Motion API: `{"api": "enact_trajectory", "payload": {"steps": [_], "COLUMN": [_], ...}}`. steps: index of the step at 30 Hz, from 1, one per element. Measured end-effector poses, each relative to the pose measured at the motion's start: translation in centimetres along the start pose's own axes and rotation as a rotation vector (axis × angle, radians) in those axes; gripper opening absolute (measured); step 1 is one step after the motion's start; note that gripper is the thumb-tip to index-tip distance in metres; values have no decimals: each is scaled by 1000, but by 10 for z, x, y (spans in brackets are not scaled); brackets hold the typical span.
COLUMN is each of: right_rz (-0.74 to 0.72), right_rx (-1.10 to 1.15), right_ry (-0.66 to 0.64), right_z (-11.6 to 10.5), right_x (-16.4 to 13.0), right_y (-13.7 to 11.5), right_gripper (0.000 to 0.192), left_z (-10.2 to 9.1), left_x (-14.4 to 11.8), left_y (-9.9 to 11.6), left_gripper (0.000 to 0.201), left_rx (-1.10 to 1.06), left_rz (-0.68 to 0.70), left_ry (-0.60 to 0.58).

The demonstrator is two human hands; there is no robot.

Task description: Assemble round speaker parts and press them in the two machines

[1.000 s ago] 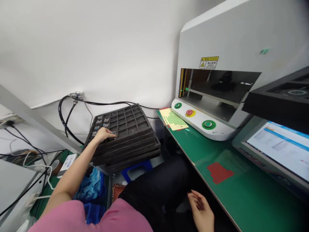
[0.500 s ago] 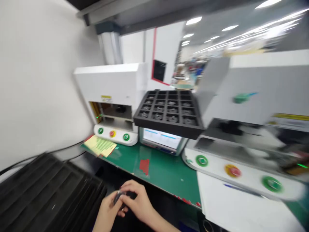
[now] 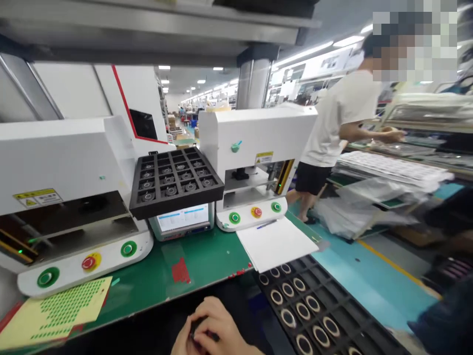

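Both hands meet at the bottom edge of the view, just in front of the green desk (image 3: 207, 256). The right hand (image 3: 218, 328) lies over the left hand (image 3: 184, 342), and their fingers close together around a small dark part (image 3: 199, 329), most of it hidden, so its shape cannot be told. Just to the right of the hands lies a black tray (image 3: 325, 315) with rows of pockets, many of them holding pale rings (image 3: 291, 290).

On the desk, near its left front corner, lies a yellow sheet (image 3: 55, 313) printed with green dots. A red patch (image 3: 180, 270) marks the desk surface in the middle, and a white sheet of paper (image 3: 275, 244) lies to the right with a pen (image 3: 266, 224) at its far edge.

Behind these stand two white machines. The left machine (image 3: 62, 162) has two green buttons and a red one along its front; the right machine (image 3: 254, 133) has the same set. Between them sits a small screen (image 3: 183, 218), and above it a second black tray (image 3: 173, 180) rests tilted, holding round parts in its pockets.

Farther off on the right, a person in a white shirt (image 3: 340, 118) stands at another bench, one arm reaching over stacked pale sheets (image 3: 391, 167).
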State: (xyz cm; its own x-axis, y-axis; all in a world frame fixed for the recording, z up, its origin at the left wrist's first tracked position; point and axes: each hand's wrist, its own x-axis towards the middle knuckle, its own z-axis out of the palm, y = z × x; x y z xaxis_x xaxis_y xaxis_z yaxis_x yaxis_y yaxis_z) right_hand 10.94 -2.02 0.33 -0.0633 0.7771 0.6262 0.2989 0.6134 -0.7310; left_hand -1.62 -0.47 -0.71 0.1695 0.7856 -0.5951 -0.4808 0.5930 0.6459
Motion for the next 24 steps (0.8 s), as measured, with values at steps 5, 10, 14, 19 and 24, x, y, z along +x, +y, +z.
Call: {"api": "enact_trajectory", "payload": {"steps": [5, 10, 14, 19, 24], "right_rz": [218, 275, 230, 172, 134], "right_rx": [-76, -168, -276, -398, -501], "right_ry": [-34, -195, -273, -275, -226], "right_z": [-38, -42, -31, -22, -21], "right_x": [0, 13, 21, 19, 13], "right_y": [26, 107, 136, 143, 142], "right_gripper": [17, 17, 24, 25, 21], "left_z": [15, 11, 24, 32, 20], "left_x": [-3, 4, 19, 53, 56], "left_y": [3, 0, -17, -36, -52], "left_gripper": [15, 27, 21, 17, 24], "left_rx": [-42, -12, 97, 247, 304], "left_rz": [106, 253, 259, 173, 121], "left_ry": [60, 52, 2, 32, 83]}}
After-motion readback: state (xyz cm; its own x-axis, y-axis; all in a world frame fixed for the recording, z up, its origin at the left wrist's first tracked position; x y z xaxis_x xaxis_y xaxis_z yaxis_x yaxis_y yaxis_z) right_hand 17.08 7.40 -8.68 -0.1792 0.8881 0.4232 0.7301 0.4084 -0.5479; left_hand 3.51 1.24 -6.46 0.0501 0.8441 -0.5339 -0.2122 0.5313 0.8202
